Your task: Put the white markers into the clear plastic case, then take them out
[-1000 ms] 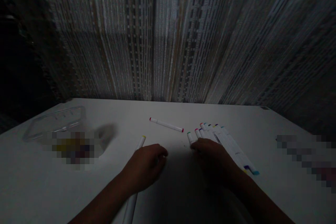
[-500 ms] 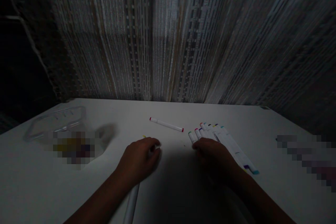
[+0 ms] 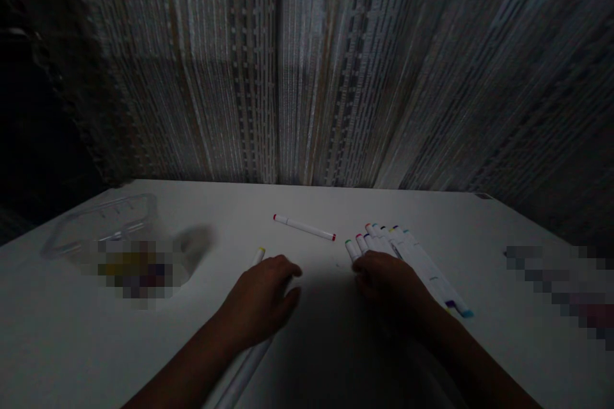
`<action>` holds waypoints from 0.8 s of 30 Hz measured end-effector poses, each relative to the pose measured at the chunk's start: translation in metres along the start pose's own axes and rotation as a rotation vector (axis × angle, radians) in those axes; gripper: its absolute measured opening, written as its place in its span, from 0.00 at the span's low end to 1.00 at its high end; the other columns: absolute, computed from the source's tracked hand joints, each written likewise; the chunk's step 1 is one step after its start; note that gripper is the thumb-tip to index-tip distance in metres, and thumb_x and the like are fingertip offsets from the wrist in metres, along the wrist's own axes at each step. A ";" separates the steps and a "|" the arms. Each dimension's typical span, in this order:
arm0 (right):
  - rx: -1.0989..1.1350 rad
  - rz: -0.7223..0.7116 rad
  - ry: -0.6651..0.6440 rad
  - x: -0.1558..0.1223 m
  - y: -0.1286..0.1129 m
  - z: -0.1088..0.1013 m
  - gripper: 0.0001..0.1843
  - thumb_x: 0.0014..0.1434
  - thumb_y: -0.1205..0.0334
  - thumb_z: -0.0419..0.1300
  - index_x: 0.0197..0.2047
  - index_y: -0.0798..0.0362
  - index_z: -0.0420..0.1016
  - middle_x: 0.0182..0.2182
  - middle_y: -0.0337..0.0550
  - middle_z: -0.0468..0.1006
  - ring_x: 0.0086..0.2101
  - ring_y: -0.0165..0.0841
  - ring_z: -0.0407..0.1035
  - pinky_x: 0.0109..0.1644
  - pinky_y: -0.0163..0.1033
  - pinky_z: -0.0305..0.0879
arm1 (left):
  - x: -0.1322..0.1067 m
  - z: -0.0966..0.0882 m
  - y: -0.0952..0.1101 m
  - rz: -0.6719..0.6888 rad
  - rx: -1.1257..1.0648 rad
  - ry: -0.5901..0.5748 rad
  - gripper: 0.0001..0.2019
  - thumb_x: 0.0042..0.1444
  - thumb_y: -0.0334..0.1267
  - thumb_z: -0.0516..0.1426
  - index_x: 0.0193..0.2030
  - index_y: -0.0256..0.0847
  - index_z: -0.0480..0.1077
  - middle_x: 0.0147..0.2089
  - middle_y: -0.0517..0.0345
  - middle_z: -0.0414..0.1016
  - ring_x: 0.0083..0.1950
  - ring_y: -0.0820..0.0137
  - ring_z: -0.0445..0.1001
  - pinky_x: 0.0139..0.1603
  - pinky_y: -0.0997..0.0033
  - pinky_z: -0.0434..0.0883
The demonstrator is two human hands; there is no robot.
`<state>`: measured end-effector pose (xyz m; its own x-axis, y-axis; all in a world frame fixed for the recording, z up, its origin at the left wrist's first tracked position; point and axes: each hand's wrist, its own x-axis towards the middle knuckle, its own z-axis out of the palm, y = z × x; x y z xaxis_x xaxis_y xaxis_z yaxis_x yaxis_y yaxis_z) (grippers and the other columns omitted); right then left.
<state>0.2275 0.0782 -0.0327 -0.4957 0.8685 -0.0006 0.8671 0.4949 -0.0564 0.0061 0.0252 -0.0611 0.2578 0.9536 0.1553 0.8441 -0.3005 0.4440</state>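
My left hand (image 3: 263,297) is held over the table with thumb and fingers apart and nothing between them. Beneath it lies a yellow-tipped white marker (image 3: 258,257), mostly hidden. A white rod-like piece (image 3: 244,374) shows below the wrist; its ends are covered or out of view. My right hand (image 3: 388,281) has its fingers curled down on the green-capped marker (image 3: 351,248), at the left side of a slanted row of white markers (image 3: 422,265) with coloured tips. The palm hides much of that row. Farther back, a red-tipped marker (image 3: 304,227) lies alone.
A clear plastic box (image 3: 100,223) stands at the left, its contents blurred out. At the right edge is another pixelated object (image 3: 566,294). A striped curtain (image 3: 307,70) hangs behind the white table (image 3: 230,204). The light is dim.
My left hand has shifted slightly right and opened wider, uncovering more of the yellow-tipped marker. The white piece below it has swung to a stronger slant. The right hand has barely moved.
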 end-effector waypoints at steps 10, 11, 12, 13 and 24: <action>0.023 -0.025 -0.001 -0.001 0.000 0.000 0.11 0.51 0.70 0.51 0.36 0.55 0.73 0.33 0.47 0.74 0.34 0.33 0.67 0.34 0.36 0.59 | -0.009 -0.011 0.013 0.032 0.021 -0.184 0.24 0.42 0.30 0.54 0.49 0.45 0.64 0.43 0.56 0.69 0.39 0.63 0.70 0.38 0.64 0.66; 0.028 -0.030 0.009 -0.001 0.001 0.000 0.11 0.51 0.70 0.51 0.36 0.55 0.72 0.33 0.46 0.74 0.33 0.33 0.67 0.34 0.35 0.59 | -0.009 -0.009 0.011 0.034 0.020 -0.180 0.25 0.41 0.27 0.52 0.49 0.45 0.64 0.43 0.57 0.69 0.39 0.64 0.70 0.38 0.65 0.66; 0.030 -0.028 0.019 -0.001 0.001 0.001 0.11 0.51 0.70 0.51 0.36 0.55 0.72 0.33 0.46 0.74 0.33 0.32 0.66 0.34 0.35 0.59 | -0.008 -0.007 0.009 0.039 0.020 -0.168 0.25 0.40 0.25 0.51 0.48 0.45 0.64 0.43 0.57 0.69 0.38 0.64 0.70 0.37 0.66 0.66; 0.029 -0.024 0.023 -0.001 0.002 0.002 0.10 0.51 0.70 0.51 0.35 0.55 0.72 0.33 0.45 0.74 0.33 0.32 0.66 0.33 0.35 0.59 | -0.006 -0.005 0.007 0.045 0.015 -0.153 0.26 0.39 0.24 0.50 0.48 0.44 0.64 0.43 0.57 0.69 0.39 0.65 0.70 0.37 0.67 0.66; 0.009 0.000 -0.014 0.000 0.000 0.000 0.11 0.52 0.69 0.52 0.37 0.55 0.72 0.34 0.46 0.74 0.34 0.33 0.67 0.34 0.35 0.59 | -0.001 -0.002 0.007 -0.052 -0.043 -0.009 0.12 0.50 0.35 0.53 0.43 0.43 0.66 0.34 0.58 0.70 0.32 0.67 0.68 0.32 0.68 0.63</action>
<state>0.2275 0.0785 -0.0330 -0.4961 0.8682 -0.0144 0.8669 0.4942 -0.0649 0.0102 0.0217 -0.0561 0.2184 0.9681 0.1226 0.8358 -0.2505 0.4886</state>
